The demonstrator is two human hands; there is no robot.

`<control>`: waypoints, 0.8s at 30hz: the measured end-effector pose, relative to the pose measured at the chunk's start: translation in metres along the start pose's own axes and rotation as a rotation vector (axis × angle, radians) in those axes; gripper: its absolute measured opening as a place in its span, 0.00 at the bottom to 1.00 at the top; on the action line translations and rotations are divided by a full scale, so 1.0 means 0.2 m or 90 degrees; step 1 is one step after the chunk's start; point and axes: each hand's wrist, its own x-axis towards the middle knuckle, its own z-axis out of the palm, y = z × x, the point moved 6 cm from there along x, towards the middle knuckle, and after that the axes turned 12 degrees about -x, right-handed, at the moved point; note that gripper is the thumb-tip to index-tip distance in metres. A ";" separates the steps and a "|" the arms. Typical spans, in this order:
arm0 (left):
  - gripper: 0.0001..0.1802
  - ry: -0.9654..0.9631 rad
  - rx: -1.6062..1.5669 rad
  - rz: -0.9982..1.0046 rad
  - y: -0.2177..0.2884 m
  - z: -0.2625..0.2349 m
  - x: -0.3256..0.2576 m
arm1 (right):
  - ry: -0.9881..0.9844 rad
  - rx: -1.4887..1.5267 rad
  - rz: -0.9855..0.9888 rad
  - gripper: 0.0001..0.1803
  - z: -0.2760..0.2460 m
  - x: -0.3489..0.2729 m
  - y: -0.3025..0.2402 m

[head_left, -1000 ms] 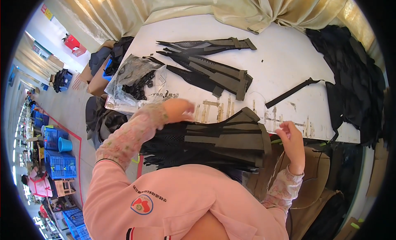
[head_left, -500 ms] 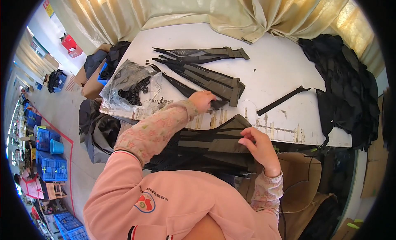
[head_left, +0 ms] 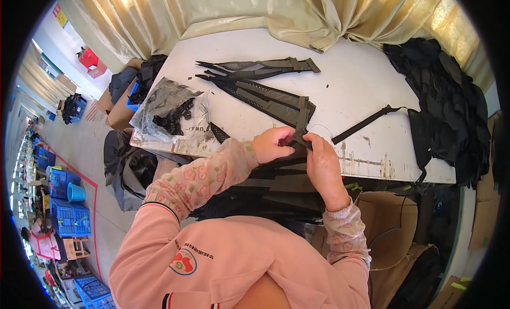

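Black webbing strap (head_left: 299, 139) sits pinched between both hands, left hand (head_left: 272, 144) and right hand (head_left: 320, 163) meeting at the white surface's (head_left: 350, 75) near edge, above stacked dark fabric pieces (head_left: 265, 189).

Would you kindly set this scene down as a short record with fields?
Left hand: pinching a black strap piece at the table's near edge.
Right hand: gripping the same piece from the other side.
Lap: stack of dark fabric pieces.
White table: olive and black mesh strap pieces, clear bag of black buckles, loose black strap.
Table's right end: heap of black fabric.
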 end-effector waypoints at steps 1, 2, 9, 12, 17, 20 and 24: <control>0.13 -0.001 0.000 -0.001 0.00 0.00 0.00 | 0.019 -0.042 -0.003 0.22 0.00 -0.01 0.00; 0.12 0.023 0.004 -0.018 -0.01 0.00 -0.01 | 0.037 -0.083 -0.006 0.20 -0.01 -0.02 0.00; 0.07 0.024 0.199 0.079 0.11 0.04 -0.02 | -0.039 -0.136 0.001 0.10 -0.04 0.04 -0.03; 0.10 0.013 0.294 0.115 0.17 0.06 -0.03 | -0.038 -0.140 -0.042 0.05 -0.05 0.05 -0.03; 0.09 -0.023 0.387 0.232 0.25 0.12 -0.07 | 0.114 -0.094 -0.043 0.07 -0.10 0.05 -0.02; 0.10 -0.055 0.412 0.303 0.31 0.20 -0.13 | 0.104 -0.085 0.056 0.10 -0.08 0.02 0.05; 0.10 -0.038 0.391 0.245 0.29 0.14 -0.14 | -0.026 0.129 0.206 0.13 0.02 -0.03 0.19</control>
